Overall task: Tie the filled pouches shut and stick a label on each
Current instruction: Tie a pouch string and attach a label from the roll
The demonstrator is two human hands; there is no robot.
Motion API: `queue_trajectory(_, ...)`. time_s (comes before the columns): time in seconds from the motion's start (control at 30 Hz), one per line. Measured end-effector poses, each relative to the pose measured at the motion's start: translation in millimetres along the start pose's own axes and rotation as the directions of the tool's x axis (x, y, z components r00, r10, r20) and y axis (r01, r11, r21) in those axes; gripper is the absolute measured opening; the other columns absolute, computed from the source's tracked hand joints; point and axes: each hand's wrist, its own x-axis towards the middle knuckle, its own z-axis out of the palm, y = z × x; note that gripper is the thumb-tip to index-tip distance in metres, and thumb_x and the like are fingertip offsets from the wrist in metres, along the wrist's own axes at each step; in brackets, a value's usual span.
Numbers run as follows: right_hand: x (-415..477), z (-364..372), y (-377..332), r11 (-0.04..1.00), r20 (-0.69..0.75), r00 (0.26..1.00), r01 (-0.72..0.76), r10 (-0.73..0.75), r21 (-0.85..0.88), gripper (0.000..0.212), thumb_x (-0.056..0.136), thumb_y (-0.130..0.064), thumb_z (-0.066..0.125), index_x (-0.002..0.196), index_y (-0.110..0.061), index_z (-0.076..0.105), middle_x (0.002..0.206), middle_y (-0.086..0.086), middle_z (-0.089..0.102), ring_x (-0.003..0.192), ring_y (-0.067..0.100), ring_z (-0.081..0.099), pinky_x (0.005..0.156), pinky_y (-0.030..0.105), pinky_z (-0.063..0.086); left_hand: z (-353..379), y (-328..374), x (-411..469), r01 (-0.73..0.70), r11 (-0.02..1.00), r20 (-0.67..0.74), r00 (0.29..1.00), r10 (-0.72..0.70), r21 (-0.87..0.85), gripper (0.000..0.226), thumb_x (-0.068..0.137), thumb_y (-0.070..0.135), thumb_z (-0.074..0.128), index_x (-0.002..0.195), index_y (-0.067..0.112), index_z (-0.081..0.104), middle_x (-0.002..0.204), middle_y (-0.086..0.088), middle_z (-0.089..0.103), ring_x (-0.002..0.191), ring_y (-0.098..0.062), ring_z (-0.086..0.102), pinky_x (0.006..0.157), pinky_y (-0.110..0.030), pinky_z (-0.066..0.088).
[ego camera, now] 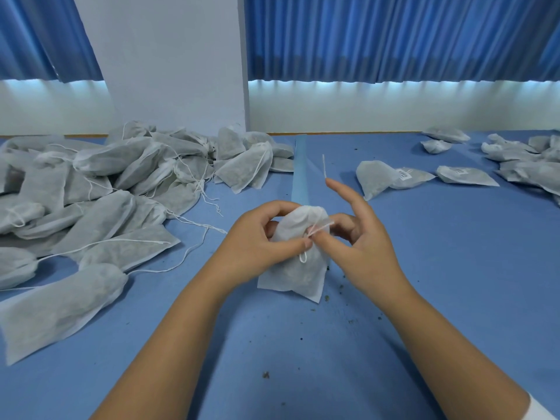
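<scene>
White fabric pouch [292, 272], L hand [257, 237] gripping neck, R hand [363, 241] pinching thin string [318, 228]

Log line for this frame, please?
step: tying | left hand: holds pouch | right hand: pinches drawstring | unlabelled pile: left | labelled pouches: right

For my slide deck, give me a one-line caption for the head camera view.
Left hand and right hand tie the white string of a filled white fabric pouch over a blue table.

Both hands gripping pouch [295, 262], pinching its string [318, 228]
</scene>
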Motion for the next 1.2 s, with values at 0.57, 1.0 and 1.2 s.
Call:
queue_trajectory(0.57, 6, -10, -6, 0.949, -0.16, 0.97, -0.133, 0.183, 0.285, 0.051, 0.086, -0.017, 0.072, 0.122, -0.049, 0.055, 0.092, 0.001, 0.076, 0.097, 0.015, 0.071, 0.099, 0.039, 0.048, 2, -2, 0, 0.019, 1.0, 0.014, 1.0, -0.018, -0.013, 0.034, 0.074, 0.028, 0.081, 0.106, 0.027, 0.07, 0.103, 0.007, 0.075, 0.1, -0.012, 0.071, 0.093, -0.039, 0.057)
queue_trajectory(1.0, 7, -17, -16, 0.959, -0.104, 0.976, -0.161, 0.189, 0.235, 0.01, 0.083, -0.028, 0.064, 0.078, -0.027, 0.073, 0.092, -0.009, 0.071, 0.088, 0.005, 0.062, 0.078, 0.021, 0.05, -5, -8, 6, 0.186, 0.969, -0.152, 0.966, -0.21, -0.161, 0.043, 0.066, 0.037, 0.082, 0.102, 0.016, 0.072, 0.09, -0.002, 0.078, 0.087, -0.02, 0.075, 0.091, -0.05, 0.057)
queue_trajectory(1.2, 5, -11, -15, 0.966, 0.03, 0.974, -0.227, 0.225, 0.121, 0.026, 0.093, -0.019, 0.062, 0.073, -0.031, 0.074, 0.111, -0.016, 0.068, 0.102, -0.006, 0.061, 0.088, 0.014, 0.045, -2, -4, 5, 0.172, 0.978, -0.115, 0.976, -0.185, -0.115, 0.045, 0.065, 0.033, 0.082, 0.105, 0.016, 0.071, 0.092, -0.001, 0.078, 0.089, -0.02, 0.075, 0.089, -0.047, 0.058)
